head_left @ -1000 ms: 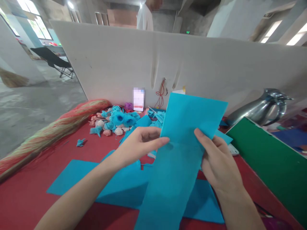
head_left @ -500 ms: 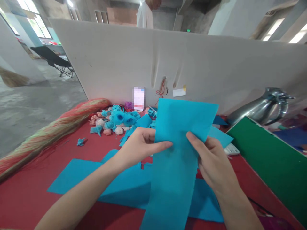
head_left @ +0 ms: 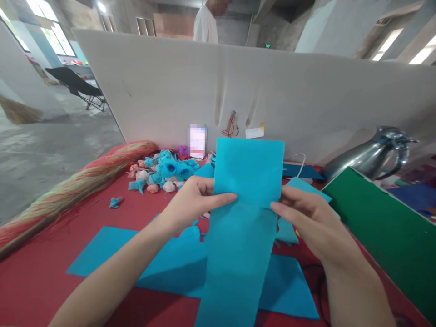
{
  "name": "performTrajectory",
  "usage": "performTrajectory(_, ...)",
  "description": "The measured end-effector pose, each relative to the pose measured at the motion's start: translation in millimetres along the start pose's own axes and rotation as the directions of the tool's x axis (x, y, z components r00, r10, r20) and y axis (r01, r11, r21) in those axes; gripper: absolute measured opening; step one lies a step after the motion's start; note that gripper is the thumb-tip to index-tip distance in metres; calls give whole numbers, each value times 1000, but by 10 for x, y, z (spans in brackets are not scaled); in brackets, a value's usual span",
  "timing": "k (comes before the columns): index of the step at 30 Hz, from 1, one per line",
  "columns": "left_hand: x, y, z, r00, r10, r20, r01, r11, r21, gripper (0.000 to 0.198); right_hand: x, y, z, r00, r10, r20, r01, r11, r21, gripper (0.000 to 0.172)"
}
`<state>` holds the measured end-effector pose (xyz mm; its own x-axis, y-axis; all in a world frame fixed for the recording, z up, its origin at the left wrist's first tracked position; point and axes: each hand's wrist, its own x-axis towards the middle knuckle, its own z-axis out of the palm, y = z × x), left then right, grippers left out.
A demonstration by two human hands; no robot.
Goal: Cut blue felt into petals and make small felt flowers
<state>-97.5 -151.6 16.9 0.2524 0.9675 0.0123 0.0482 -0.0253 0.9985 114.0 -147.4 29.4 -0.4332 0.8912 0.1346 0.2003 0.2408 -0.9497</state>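
Note:
A long strip of blue crepe paper hangs in front of me, its upper part folded over into a smooth rectangle. My left hand pinches the left edge near the fold line, thumb on the front and fingers behind. On the opposite edge, my right hand grips at about the same height, its thumb tip on the paper. Beneath the strip, larger blue sheets lie flat on the red tabletop. The strip's lower end runs out of view.
Blue, pink and white paper flowers are heaped at the back left. A phone leans against the white partition. To the right stand a green board and a metal jug. A thick fibre bundle lines the left edge.
My right hand has moved slightly down and outward along the edge. The paper's top has shifted left and now looks squarer, with a clearer crosswise fold line.

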Motion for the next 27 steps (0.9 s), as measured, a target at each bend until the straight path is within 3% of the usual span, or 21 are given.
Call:
performTrajectory(8,-7,14,-14,998,42,39,-43,999,21,27,3,-24,25,996,-89,17,89,996,27,14)
performTrajectory(15,-2,-17,-30,989,109,101,-101,992,-79,17,6,-11,11,998,-47,-43,48,998,36,11)
performTrajectory(21,5,-61,-25,981,164,102,-148,977,-154,11,15,11,15,996,-59,-64,69,985,157,5)
performTrajectory(27,-18,10,-15,986,157,51,-153,986,-72,14,-4,50,-24,993,-78,-88,85,994,73,9)
